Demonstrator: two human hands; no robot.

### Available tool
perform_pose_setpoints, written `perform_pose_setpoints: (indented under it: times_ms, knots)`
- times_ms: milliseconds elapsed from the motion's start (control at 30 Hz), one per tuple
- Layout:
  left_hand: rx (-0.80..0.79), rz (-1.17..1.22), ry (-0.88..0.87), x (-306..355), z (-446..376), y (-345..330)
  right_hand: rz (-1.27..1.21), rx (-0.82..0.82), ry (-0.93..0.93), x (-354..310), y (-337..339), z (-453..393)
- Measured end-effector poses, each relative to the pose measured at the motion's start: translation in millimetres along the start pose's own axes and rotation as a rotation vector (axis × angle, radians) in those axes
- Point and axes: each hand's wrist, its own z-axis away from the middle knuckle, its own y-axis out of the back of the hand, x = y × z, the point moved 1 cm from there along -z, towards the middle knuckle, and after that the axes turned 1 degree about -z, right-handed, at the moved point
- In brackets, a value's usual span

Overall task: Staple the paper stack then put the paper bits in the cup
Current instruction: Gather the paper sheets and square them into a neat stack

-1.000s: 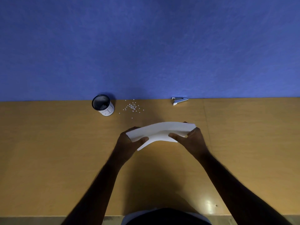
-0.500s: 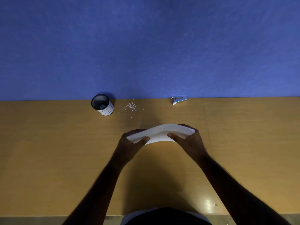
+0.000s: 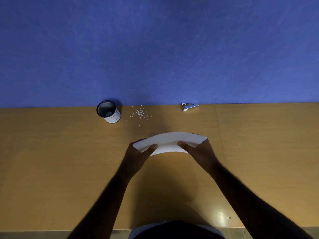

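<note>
Holding the paper stack [image 3: 170,141] above the bench [image 3: 51,169], our left hand [image 3: 138,152] and right hand [image 3: 198,150] each clench an end — it bows upward between grips, light and floppy, so the ends suit. Beyond the grips lie the stapler [image 3: 189,106], paper bits [image 3: 139,113] and cup [image 3: 108,112].

You have two hands in view, the left hand [image 3: 138,153] and the right hand [image 3: 198,150], on one paper stack [image 3: 170,142]. Beyond the stack stand one cup [image 3: 108,112] at the far left, one stapler [image 3: 189,106] at the far right, and between them one scatter of paper bits [image 3: 140,113], too small and many to count exactly, on one table [image 3: 51,169].
</note>
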Motion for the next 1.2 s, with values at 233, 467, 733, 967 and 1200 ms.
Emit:
perform_pose_setpoints:
  times_ms: [233, 467, 733, 967, 1200]
  knots:
    - [-0.004, -0.004, 0.01, 3, 6, -6, -0.02, -0.001, -0.041, 1, 0, 4]
    - [-0.021, 0.015, 0.013, 1, 8, -12, -0.057, 0.043, -0.063, 7, -1, 6]
    - [0.015, 0.077, 0.009, 3, 8, -18, -0.025, 0.014, -0.04, 9, 1, 3]
    - [0.018, 0.006, 0.01, 0, 6, -14, -0.061, 0.036, -0.044, 25, 0, -1]
    - [-0.001, -0.018, 0.039, 0, 4, -17, -0.067, 0.04, -0.056, 28, -2, -3]
